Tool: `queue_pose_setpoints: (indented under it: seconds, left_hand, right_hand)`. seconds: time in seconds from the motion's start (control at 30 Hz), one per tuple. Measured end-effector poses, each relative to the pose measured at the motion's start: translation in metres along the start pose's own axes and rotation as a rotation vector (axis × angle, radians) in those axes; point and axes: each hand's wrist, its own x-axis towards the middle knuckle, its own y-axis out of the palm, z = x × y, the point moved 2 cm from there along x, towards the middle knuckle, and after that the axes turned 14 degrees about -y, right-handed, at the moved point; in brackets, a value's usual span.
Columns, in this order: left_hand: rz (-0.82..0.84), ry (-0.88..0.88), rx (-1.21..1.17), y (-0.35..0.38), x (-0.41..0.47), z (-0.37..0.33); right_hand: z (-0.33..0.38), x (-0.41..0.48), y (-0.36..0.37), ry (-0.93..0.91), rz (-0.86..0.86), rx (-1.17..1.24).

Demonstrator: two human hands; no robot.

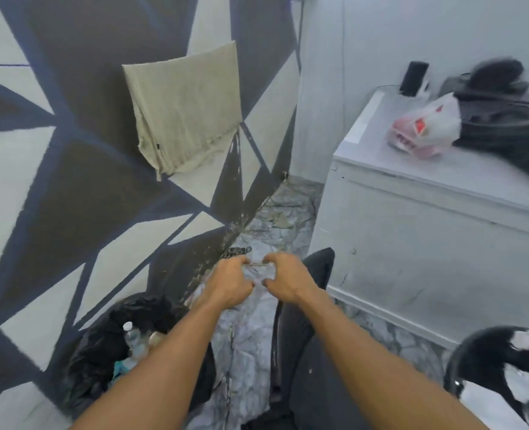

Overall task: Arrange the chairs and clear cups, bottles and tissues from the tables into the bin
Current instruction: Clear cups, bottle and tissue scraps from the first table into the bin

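- No word, number or brand could be read anywhere in the view.
- The plastic bag (424,127) on the white cabinet (381,169) bore red print, but it was crumpled and too blurred to make out.
- The bottle (132,339) in the black-lined bin (95,361) carried a pale label, too small to read.
- The cloth (185,110) hanging on the wall had a small dark tag near its lower edge, and no lettering on it could be made out.
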Motion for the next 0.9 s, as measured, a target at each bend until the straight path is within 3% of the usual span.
queue_pose_setpoints:
  seconds: [0.17,0.57,0.77,0.9]
  left_hand:
    - [0.094,0.296,0.040,0.067,-0.064,-0.099]
    - [0.427,0.662,0.212,0.277,-0.207,-0.290]
    - [0.562,0.770,0.284,0.398,-0.276,-0.375]
    - [0.570,0.794,0.407,0.462,-0.294,-0.396]
  right_hand:
    - [-0.066,-0.114,-0.050,0.211,-0.170,-0.044]
    - [-0.215,-0.388,-0.125,0.663,-0.433,0.003]
    - [-0.312,-0.512,-0.155,0.815,-0.546,0.013]
    - [-0.356,-0.550,-0.155,0.840,-0.470,0.065]
